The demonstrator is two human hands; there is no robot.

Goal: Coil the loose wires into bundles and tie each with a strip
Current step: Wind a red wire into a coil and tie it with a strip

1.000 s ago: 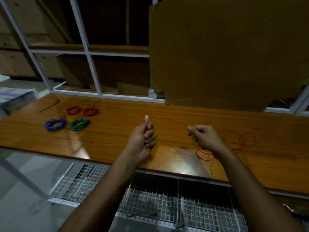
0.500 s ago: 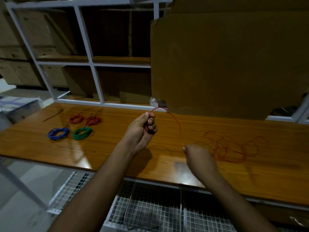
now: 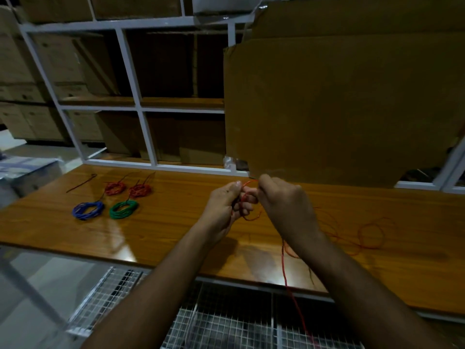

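Observation:
My left hand (image 3: pixel 224 207) grips small loops of a thin red wire (image 3: pixel 372 234) above the wooden table (image 3: pixel 176 235). My right hand (image 3: pixel 284 205) is close against it and pinches the same wire at the top of the loops. The loose rest of the wire lies in tangled loops on the table to the right, and one strand hangs down past the front edge. At the left lie tied bundles: two red bundles (image 3: pixel 115 188) (image 3: pixel 140 190), a blue bundle (image 3: pixel 88 210) and a green bundle (image 3: pixel 123 209). A dark strip (image 3: pixel 81 182) lies beyond them.
A large cardboard sheet (image 3: pixel 339 109) leans upright at the table's back right. White shelving (image 3: pixel 130 71) with cardboard boxes stands behind the table. Wire mesh baskets (image 3: pixel 226 323) sit below the front edge.
My right hand has come up from low over the table to meet my left hand, bringing wire with it. The wire's arc between the hands has closed into small loops.

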